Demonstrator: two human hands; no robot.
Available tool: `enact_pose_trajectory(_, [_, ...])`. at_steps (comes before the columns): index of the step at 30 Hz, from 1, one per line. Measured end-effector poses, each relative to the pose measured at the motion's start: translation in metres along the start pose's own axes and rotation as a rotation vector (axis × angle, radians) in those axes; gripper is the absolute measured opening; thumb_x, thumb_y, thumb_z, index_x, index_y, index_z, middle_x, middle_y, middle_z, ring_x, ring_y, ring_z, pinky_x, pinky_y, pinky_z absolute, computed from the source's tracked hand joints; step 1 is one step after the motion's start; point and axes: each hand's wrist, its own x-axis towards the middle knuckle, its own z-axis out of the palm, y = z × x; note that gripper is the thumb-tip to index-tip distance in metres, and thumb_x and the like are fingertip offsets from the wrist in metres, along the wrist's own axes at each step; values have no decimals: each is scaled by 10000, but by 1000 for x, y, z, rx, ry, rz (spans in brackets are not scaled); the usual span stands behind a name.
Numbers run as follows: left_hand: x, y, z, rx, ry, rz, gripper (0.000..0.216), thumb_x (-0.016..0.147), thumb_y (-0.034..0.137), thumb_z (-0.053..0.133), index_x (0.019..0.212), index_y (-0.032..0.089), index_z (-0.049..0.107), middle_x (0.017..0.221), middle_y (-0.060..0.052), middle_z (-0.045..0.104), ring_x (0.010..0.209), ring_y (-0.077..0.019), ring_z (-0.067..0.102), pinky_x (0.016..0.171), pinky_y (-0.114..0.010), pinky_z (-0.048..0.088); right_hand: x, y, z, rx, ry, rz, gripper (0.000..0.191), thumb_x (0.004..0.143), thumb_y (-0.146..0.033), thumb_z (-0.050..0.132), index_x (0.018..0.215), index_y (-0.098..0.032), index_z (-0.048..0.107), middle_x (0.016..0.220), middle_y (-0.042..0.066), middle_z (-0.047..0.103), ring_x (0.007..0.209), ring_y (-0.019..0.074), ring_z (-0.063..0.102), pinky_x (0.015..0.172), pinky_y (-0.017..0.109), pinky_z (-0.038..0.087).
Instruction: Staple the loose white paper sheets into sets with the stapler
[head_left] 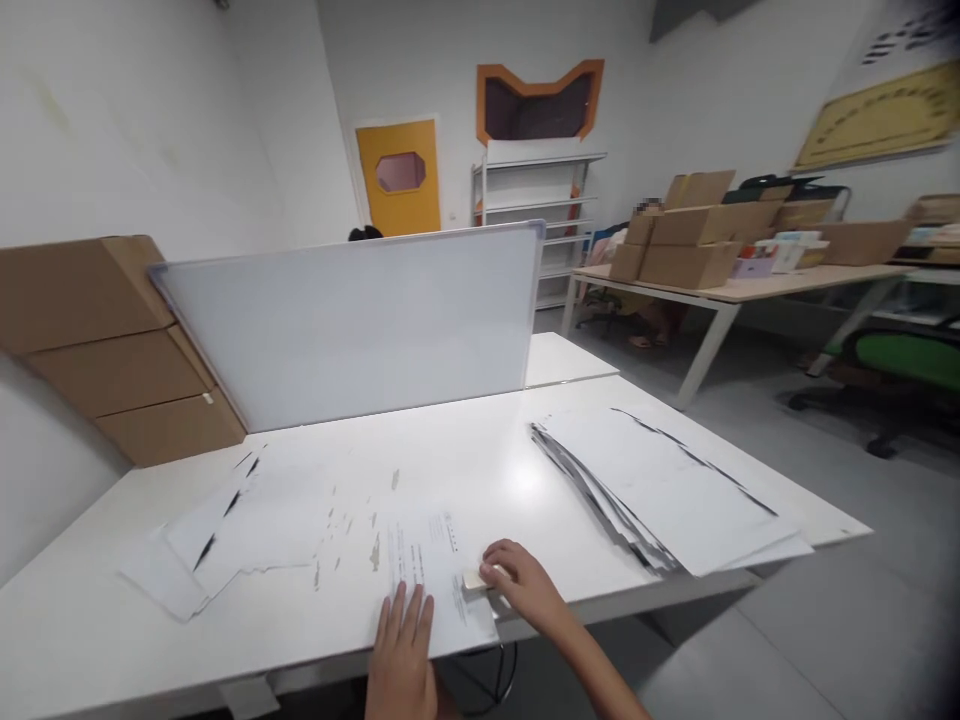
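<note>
A printed sheet of paper [439, 560] lies on the white table [480, 440] near its front edge. My left hand [403, 650] rests flat on the sheet's lower left part, fingers stretched out. At the sheet's right side my right hand [521, 585] is closed on a small cream-coloured block [474, 579]. The block touches or hovers just over the paper; I cannot tell which. Its exact kind does not show.
A stack of sheets with dark, ragged edges [660, 490] lies on the right, and more loose sheets [255, 530] lie on the left. Behind stands a whiteboard panel [360, 330] beside stacked cardboard boxes [112, 350]. Another table [765, 285] carries boxes; a person sits behind it.
</note>
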Motion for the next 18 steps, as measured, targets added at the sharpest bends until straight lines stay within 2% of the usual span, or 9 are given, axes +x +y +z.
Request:
enact_pose_trajectory(2, [7, 12, -11, -17, -19, 10, 803, 598, 2, 425, 1380, 184, 419, 1469, 14, 410, 1407, -284, 257, 1036, -487, 439, -3, -9, 3, -162, -18, -12, 505, 872, -530, 475, 1228, -194, 601, 1153, 125, 642, 1104, 275, 574, 1031, 456, 401])
enact_pose_trajectory(4, [14, 28, -14, -68, -13, 3, 830, 541, 48, 433, 1357, 199, 451, 1457, 35, 428, 1385, -264, 294, 1035, -458, 420, -2, -21, 6, -275, -23, -73, 603, 898, -528, 428, 1400, -194, 428, 1289, 128, 588, 1200, 276, 534, 1132, 508, 279])
enact_pose_trajectory(7, [20, 50, -3, -123, 145, -16, 681, 572, 109, 461, 1234, 220, 571, 1274, 44, 613, 1242, -219, 457, 965, -374, 433, 12, -40, 18, -333, -10, -161, 576, 954, -490, 292, 1453, -205, 338, 1445, 94, 453, 1339, 252, 408, 1178, 490, 208])
enact_pose_trajectory(10, [17, 61, 15, -168, 266, -98, 459, 662, 204, 523, 1104, 216, 647, 1110, 15, 700, 1125, -226, 546, 915, -372, 447, 34, -51, 40, -377, -22, -138, 612, 962, -490, 236, 1476, -161, 279, 1534, 92, 286, 1427, 260, 239, 1182, 495, 192])
enact_pose_trajectory(14, [1, 58, 32, -141, 134, -315, 442, 695, 290, 630, 1130, 214, 647, 1246, -53, 632, 1178, -323, 542, 924, -487, 485, 51, -46, 68, -459, -83, 4, 657, 953, -472, 245, 1480, -79, 240, 1557, 123, 147, 1448, 281, 131, 1178, 508, 168])
enact_pose_trajectory(16, [-9, 55, 37, -90, 83, -353, 432, 725, 269, 647, 1155, 229, 639, 1254, -65, 623, 1159, -330, 563, 903, -488, 519, 52, -41, 77, -496, -97, 31, 646, 953, -454, 233, 1483, -83, 230, 1556, 113, 142, 1448, 278, 129, 1174, 511, 174])
enact_pose_trajectory(18, [-15, 53, 41, -26, 122, -347, 370, 766, 230, 624, 1136, 236, 647, 1204, -53, 653, 1108, -306, 603, 870, -446, 551, 50, -38, 83, -547, -90, 41, 618, 950, -410, 244, 1480, -93, 247, 1552, 112, 160, 1445, 290, 141, 1163, 537, 184])
